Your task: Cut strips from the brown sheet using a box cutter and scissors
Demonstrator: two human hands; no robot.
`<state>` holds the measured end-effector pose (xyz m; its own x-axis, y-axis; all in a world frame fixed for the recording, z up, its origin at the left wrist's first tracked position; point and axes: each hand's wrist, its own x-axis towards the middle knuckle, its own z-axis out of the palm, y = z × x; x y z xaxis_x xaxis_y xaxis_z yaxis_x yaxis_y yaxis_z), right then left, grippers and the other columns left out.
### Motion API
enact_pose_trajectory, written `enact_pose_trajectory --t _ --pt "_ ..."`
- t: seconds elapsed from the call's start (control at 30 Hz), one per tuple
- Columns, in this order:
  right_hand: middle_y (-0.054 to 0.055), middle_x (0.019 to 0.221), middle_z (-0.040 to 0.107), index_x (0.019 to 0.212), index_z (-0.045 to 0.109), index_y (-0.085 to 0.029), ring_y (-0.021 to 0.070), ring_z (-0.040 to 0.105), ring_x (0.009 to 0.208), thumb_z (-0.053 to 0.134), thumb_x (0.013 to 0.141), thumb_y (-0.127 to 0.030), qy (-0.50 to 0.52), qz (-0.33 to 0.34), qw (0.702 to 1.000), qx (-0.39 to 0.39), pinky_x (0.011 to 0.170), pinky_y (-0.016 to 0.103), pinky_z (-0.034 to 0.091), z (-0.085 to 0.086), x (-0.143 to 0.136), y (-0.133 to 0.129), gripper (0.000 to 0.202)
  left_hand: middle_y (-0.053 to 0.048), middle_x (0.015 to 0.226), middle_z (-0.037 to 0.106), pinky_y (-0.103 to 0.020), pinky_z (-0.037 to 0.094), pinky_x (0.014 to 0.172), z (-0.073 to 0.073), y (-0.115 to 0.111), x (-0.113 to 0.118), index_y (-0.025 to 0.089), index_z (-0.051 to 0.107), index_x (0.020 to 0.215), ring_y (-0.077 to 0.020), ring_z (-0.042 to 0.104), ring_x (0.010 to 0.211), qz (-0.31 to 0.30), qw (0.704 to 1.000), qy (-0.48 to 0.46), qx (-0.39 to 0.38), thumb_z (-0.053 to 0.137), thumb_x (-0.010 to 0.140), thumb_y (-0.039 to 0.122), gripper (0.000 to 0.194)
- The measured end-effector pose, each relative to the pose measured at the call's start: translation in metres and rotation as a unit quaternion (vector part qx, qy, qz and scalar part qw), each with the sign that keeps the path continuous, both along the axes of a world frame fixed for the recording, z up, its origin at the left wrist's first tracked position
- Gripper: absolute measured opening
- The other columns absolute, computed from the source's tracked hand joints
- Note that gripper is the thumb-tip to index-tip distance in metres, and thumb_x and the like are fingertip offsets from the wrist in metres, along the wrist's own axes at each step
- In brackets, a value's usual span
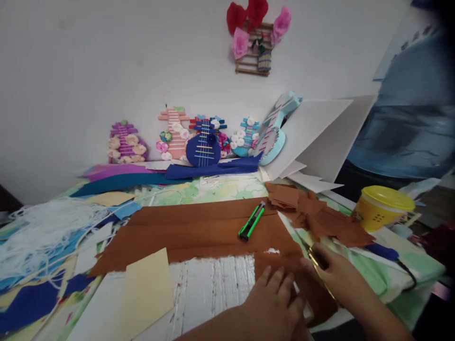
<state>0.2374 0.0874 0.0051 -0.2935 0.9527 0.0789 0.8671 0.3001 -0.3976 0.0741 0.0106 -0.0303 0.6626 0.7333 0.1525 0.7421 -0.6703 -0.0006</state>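
Two hands, bench's near edge: left hand (275,303) open, palm down on brown paper (209,225); right hand (337,274), toward right corner, curled round gold scissors (314,258). Green cutter (251,221) near paper's far edge.

The brown sheet (202,232) is matt and broad, spread flat over the worktop (216,187) with crease lines running from side to side. It spans the far side of the white board (213,282) and comes down along its right, where the left hand (272,298) rests on it; a small white patch shows on its surface. The board lies flat, its bare middle streaked with glossy, ridged lines that look like glue, its border with the sheet uneven. The scissors (316,260), gold-coloured and slim, are in the right hand (336,270) at the sheet's right edge, slanted; their blades are too blurred to read clearly.
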Motion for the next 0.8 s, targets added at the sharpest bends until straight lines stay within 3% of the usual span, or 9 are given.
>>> enact_pose_trajectory --t 0.17,0.3,0.5,0.7,0.8 --pt "0.001 0.056 0.054 0.06 0.041 -0.021 0.0161 0.047 0.054 0.046 0.073 -0.044 -0.013 0.008 0.999 -0.049 0.05 0.025 0.027 -0.003 0.007 -0.019 0.027 -0.017 0.128 0.037 -0.047 0.028 0.09 -0.013 -0.003 0.005 0.017 0.04 0.124 -0.0322 0.034 0.116 0.006 1.0 0.019 0.015 0.036 0.088 0.036 0.041" --pt "0.002 0.061 0.057 0.063 0.044 -0.021 0.017 0.049 0.057 0.047 0.073 -0.042 -0.002 0.019 0.998 -0.059 0.051 0.025 0.028 -0.004 0.011 -0.03 0.024 -0.018 0.125 0.041 -0.046 0.031 0.089 -0.026 -0.007 0.007 0.017 0.034 0.126 -0.0313 0.037 0.114 0.012 0.993 0.022 0.111 0.039 0.087 0.031 0.042" --pt "0.003 0.066 0.06 0.067 0.049 -0.021 0.0171 0.052 0.061 0.046 0.073 -0.038 0.035 0.046 0.996 -0.066 0.053 0.024 0.032 -0.011 0.013 -0.039 0.019 -0.011 0.112 0.054 -0.039 0.034 0.088 -0.031 -0.019 0.015 0.018 0.045 0.116 -0.0254 0.046 0.105 0.018 0.973 0.023 0.229 0.04 0.086 0.029 0.033" --pt "0.001 0.056 0.057 0.06 0.048 -0.021 0.0155 0.051 0.052 0.045 0.072 -0.044 0.143 0.03 0.989 -0.033 0.05 0.023 0.037 -0.033 0.015 -0.055 0.026 -0.003 0.08 0.065 -0.03 0.04 0.079 -0.027 -0.028 0.01 0.014 0.057 0.09 -0.0155 0.059 0.075 0.062 0.906 -0.134 0.396 0.026 0.087 0.009 0.031" --pt "0.002 0.059 0.059 0.064 0.053 -0.021 0.0162 0.055 0.057 0.041 0.074 -0.048 0.235 0.006 0.972 -0.014 0.054 0.023 0.042 -0.047 0.021 -0.068 0.032 -0.002 0.068 0.064 -0.026 0.045 0.065 -0.022 -0.034 0.0 0.015 0.056 0.084 -0.0141 0.059 0.063 0.072 0.908 -0.179 0.371 0.027 0.087 0.01 0.029"
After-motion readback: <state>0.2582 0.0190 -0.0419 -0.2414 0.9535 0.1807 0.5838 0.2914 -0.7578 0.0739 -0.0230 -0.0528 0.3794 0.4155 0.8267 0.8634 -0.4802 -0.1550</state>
